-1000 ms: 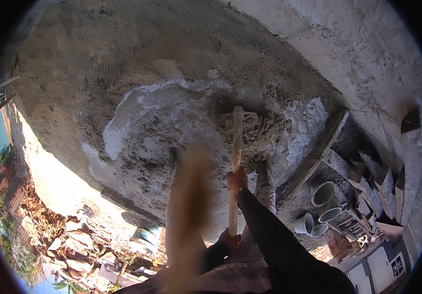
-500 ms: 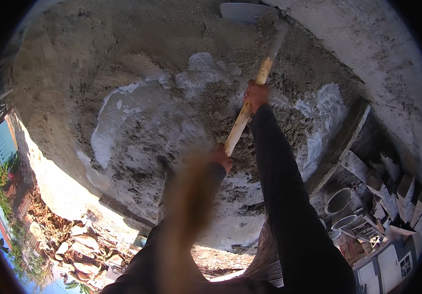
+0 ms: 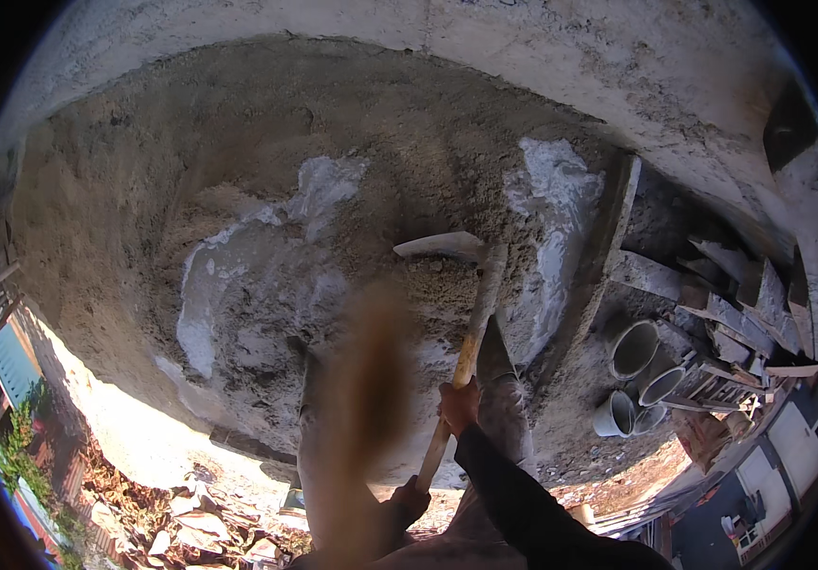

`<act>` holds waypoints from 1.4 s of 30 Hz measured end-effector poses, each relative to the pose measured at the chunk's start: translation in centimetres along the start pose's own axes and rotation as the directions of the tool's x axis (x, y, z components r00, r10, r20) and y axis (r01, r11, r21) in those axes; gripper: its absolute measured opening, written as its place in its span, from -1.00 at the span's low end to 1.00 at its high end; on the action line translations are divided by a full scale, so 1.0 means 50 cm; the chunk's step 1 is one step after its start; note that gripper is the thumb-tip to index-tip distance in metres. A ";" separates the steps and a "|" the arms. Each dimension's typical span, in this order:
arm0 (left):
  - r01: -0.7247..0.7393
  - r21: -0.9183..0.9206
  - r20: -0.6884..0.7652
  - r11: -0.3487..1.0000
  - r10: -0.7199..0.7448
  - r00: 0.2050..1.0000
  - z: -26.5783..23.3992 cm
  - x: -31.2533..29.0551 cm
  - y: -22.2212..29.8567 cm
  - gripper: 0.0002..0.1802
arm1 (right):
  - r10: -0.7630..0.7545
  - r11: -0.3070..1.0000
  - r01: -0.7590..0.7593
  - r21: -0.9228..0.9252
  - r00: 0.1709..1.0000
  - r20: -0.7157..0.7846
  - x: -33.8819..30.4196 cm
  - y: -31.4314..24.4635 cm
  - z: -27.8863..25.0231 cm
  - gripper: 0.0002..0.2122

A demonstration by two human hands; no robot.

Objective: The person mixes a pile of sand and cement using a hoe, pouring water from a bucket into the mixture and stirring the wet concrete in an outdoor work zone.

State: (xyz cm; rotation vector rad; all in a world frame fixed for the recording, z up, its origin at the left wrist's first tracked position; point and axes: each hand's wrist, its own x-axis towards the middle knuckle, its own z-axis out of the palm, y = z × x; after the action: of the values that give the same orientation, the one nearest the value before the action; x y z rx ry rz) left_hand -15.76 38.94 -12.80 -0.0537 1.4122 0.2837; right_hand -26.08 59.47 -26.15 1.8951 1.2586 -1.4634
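Note:
A hoe [image 3: 467,353] with a pale wooden handle and a broad metal blade [image 3: 439,245] slants up through the middle of the view. Its blade lies in damp grey-brown mortar mix [image 3: 447,313], in front of my feet. My right hand [image 3: 460,407] wraps around the middle of the handle. Lower down, my left hand [image 3: 412,501] is closed around the handle's butt end, close to my body. Whitish wet patches [image 3: 202,304] spread over the mix on the left and right. A blurred brown shape [image 3: 371,389] very near the camera hides part of my left arm and leg.
A rough concrete wall [image 3: 542,57] curves along the far side. To the right, a board [image 3: 587,280] edges the mix, with several buckets [image 3: 635,350] and stacked planks [image 3: 741,313] beyond. Dry leaves [image 3: 190,522] lie at lower left. My legs [image 3: 504,418] straddle the near edge.
Both hands have pulled the hoe back toward my body. Its blade has come from beside the far wall to the middle of the mix. The view has shifted too.

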 end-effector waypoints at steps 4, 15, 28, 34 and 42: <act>-0.104 0.065 -0.191 0.993 0.114 0.975 -0.140 0.185 0.146 -0.54 | -0.214 0.929 0.200 0.313 0.977 0.012 0.134 -0.176 -0.023 -0.73; 0.009 0.124 -0.130 0.992 0.008 0.991 -0.167 0.256 0.261 -0.50 | 0.080 0.957 -0.087 0.276 0.996 0.037 0.372 -0.133 -0.111 -0.75; 0.058 -0.720 0.261 0.692 0.192 0.946 -0.130 0.111 0.190 -0.63 | -0.330 0.783 0.284 0.553 0.944 -0.017 0.076 -0.327 -0.258 -0.70; -0.079 -0.841 0.168 0.536 0.396 0.903 -0.337 0.286 0.368 -0.72 | -0.265 0.933 0.227 -0.278 0.959 -0.104 0.422 -0.536 -0.156 -0.74; 0.089 -0.862 0.219 0.499 0.208 0.953 -0.415 0.041 0.065 -0.78 | -0.085 0.994 0.086 -0.064 0.996 0.018 0.181 -0.192 0.218 -0.57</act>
State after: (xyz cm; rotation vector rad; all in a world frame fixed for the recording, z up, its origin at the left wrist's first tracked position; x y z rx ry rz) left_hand -36.26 38.18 -17.78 -0.7834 0.8302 1.0242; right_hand -39.69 59.29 -36.49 1.8049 1.3787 -1.4593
